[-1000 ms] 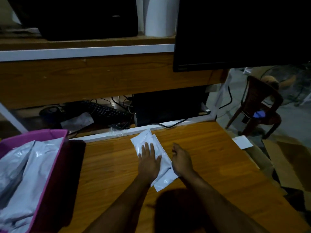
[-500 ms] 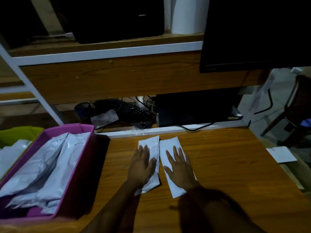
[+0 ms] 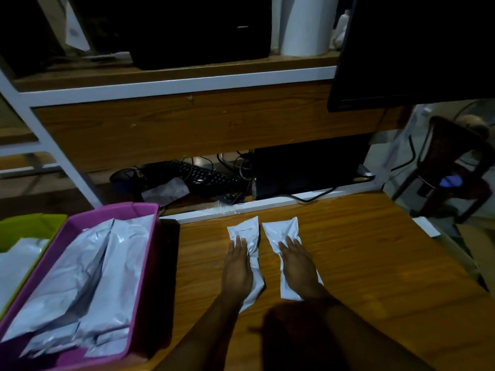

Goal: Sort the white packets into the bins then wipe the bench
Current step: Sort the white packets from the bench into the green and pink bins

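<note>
Wood-grain table (image 3: 375, 277) runs across the dim foreground, and the pink bin (image 3: 154, 263) at its left end serves as the marker for everything else. That bin holds a loose heap of white packets (image 3: 88, 277). A green bin (image 3: 34, 223) stands just left of the pink bin, with something white inside.

Well to the right of the pink bin, two more white packets lie flat on the table side by side — close, with a narrow strip of wood showing between them. The left hand (image 3: 237, 269) presses on the left packet (image 3: 246, 230), the one nearer the pink bin. The right hand (image 3: 297, 266) presses on the right packet (image 3: 281, 228), the one farther from it.

Neither grip is closed: the fingers of both hands lie straight over the plastic, palms down, with nothing pinched. That flat hold reads as a way to pin the two packets apart so each can be judged alone — probably before deciding which bin takes which. Both packets lie lengthwise, pointing away from the person, which should let either one slide left toward the pink bin.

Sorting is the step in hand, and wiping waits until these two are binned. Beyond the pink bin and to its right, on a lower shelf, a black keyboard (image 3: 198, 175) rests among cables.
</note>
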The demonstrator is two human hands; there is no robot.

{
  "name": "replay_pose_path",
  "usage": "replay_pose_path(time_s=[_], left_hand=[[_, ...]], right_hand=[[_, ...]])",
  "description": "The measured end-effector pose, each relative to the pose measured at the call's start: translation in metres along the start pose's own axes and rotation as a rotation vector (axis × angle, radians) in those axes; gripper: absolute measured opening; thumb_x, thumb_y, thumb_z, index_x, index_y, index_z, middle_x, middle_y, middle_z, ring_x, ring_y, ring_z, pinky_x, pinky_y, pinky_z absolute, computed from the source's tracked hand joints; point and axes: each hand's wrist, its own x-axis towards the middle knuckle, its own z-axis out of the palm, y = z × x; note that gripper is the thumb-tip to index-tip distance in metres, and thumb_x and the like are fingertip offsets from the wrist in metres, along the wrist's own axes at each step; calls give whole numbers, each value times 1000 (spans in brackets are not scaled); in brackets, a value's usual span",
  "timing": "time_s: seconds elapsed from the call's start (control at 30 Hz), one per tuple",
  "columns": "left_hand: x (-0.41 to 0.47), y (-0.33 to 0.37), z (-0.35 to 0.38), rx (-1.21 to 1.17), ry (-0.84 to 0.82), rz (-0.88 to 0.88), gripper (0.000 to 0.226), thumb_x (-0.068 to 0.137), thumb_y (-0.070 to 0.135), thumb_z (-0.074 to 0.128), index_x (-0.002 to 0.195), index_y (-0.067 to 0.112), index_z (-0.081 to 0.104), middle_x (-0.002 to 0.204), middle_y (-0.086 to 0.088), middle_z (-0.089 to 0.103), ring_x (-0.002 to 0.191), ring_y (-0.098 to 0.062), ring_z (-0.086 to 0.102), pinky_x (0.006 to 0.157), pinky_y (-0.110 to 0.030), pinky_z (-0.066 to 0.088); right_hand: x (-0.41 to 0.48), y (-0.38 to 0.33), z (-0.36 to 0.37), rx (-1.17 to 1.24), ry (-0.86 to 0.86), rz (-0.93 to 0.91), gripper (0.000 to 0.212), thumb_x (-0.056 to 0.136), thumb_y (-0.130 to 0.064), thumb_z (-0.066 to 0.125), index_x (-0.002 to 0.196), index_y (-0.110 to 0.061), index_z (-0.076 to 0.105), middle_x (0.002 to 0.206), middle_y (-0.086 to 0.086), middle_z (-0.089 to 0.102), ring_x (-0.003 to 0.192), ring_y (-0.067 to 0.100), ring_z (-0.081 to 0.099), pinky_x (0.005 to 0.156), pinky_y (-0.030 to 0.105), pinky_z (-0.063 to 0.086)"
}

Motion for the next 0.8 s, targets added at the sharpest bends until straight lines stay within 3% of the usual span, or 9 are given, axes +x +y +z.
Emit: replay_pose_path(time_s=[0.1, 0.33, 0.63, 0.8], left_hand=[[-1, 2, -14, -84, 13, 31, 54, 96, 16, 27, 148, 5, 30, 158, -10, 21, 148, -26, 13, 119, -47, 20], [-2, 25, -66, -138, 124, 184, 51, 99, 1, 32, 150, 8, 28, 159, -6, 19, 148, -15, 5, 122, -39, 12], [-66, 58, -153, -176, 248, 311, 51, 104, 15, 32, 153, 19, 18, 161, 7, 8, 149, -8, -3, 120, -28, 9], [-136, 52, -207, -154, 337, 304, 52, 103, 18, 34, 152, 19, 20, 161, 5, 12, 149, -8, 0, 120, -32, 11]], right_hand=[[-3, -13, -10, 88, 64, 80, 48, 96, -7, 50, 143, -11, 42, 153, 16, 35, 144, 33, 26, 117, 39, 22], [-30, -57, -57, 201, 318, 111, 42, 101, -10, 42, 143, -12, 43, 154, 11, 35, 146, 27, 22, 117, 39, 28], [-105, -124, -112, 292, 535, 10, 41, 104, -24, 37, 144, -20, 43, 155, 1, 34, 147, 20, 20, 113, 42, 35], [-168, -168, -118, 418, 626, -70, 45, 102, -28, 32, 145, -21, 41, 156, -1, 31, 147, 19, 19, 112, 42, 36]])
